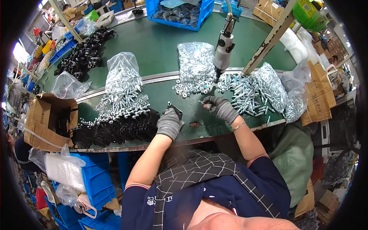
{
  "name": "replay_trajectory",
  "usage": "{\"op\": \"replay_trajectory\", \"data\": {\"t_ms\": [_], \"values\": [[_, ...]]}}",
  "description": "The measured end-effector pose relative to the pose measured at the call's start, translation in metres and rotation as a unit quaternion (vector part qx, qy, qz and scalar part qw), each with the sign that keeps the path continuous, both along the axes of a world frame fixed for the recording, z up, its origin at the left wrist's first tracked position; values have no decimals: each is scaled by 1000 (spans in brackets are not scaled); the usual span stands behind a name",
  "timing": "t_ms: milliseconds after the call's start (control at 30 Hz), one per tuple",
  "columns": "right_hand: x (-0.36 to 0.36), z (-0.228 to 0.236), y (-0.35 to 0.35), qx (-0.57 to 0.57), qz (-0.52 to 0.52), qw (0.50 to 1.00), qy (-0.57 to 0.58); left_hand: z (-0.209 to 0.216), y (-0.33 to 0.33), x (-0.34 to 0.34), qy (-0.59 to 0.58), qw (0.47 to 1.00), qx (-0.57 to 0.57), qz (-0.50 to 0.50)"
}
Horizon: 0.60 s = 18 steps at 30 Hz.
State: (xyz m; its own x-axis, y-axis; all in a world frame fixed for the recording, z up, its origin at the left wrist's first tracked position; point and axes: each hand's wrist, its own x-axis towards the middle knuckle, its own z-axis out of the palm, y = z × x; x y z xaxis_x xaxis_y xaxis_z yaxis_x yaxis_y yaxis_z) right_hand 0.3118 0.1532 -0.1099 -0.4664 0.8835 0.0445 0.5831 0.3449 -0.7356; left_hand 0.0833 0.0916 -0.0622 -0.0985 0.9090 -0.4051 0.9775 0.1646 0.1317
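My left hand (pixel 169 124), in a grey knit glove, is closed around a small black metal plate (pixel 176 111). A silvery bolt (pixel 169 104) stands up at the plate's far edge. To the right, my gloved right hand (pixel 222 109) hovers over the green bench with fingers bent together. A tiny shiny piece shows at its fingertips, too small to name. Just beyond lie loose nuts (pixel 187 88), spilling from a clear bag (pixel 196 61). A pile of silvery bolts (pixel 245 94) lies right of that hand. Above the nuts hangs a white and black power screwdriver (pixel 223 51).
Stacked black plates (pixel 115 130) line the bench's front left, beside an open cardboard box (pixel 50 120). Behind them a bag of bolts (pixel 123 74) spills out. A slanting post (pixel 268 38) rises at right. A blue crate (pixel 182 17) stands at the back.
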Motion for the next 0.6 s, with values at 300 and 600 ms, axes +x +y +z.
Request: {"op": "replay_trajectory", "data": {"t_ms": [300,600], "values": [[-24,17,-34,111,10,992,56,-4,0,-13,-13,998,48,24],[-40,21,-53,325,22,944,44,-27,-22,-28,-726,661,-13,190]]}}
